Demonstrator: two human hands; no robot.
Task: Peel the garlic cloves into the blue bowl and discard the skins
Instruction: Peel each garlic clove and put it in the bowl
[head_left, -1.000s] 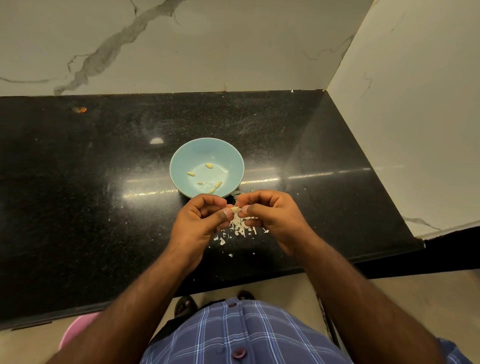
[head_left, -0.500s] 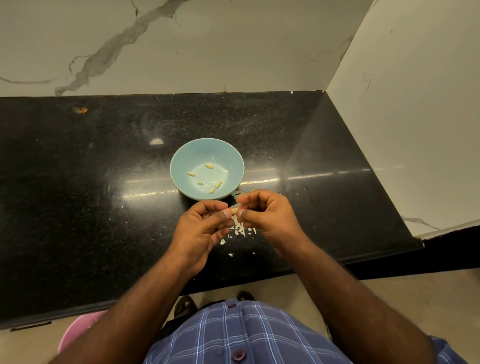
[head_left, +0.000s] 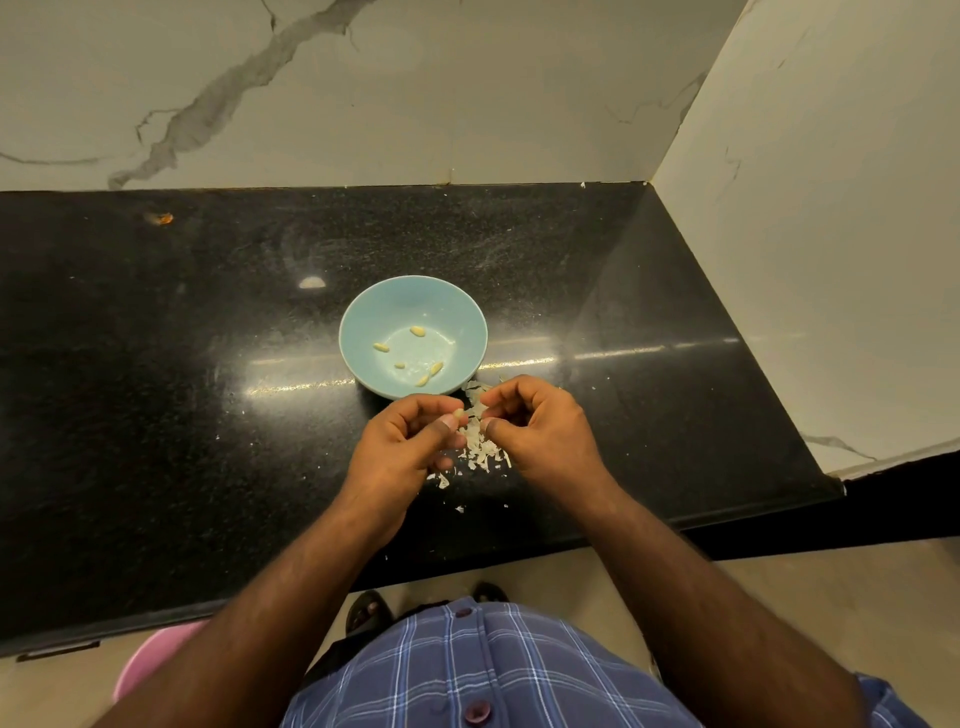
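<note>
A light blue bowl (head_left: 413, 306) stands on the black counter with several peeled garlic cloves (head_left: 417, 330) lying in its bottom. Just in front of it, my left hand (head_left: 405, 447) pinches a small pale garlic clove (head_left: 459, 413) between thumb and fingertips. My right hand (head_left: 540, 431) is a short gap to the right of the clove, its thumb and fingers curled together; whether they pinch a bit of skin I cannot tell. A heap of white garlic skins (head_left: 480, 447) lies on the counter under and between both hands.
The black granite counter (head_left: 208, 389) ends in marble walls at the back and right. Its front edge runs just below my wrists. A pink container (head_left: 150, 665) sits on the floor at lower left. A small orange speck (head_left: 164, 218) lies far left on the counter.
My hands have drawn slightly apart: the right hand has come off the clove, which stays in the left hand's pinch. More of the skin heap shows between them.
</note>
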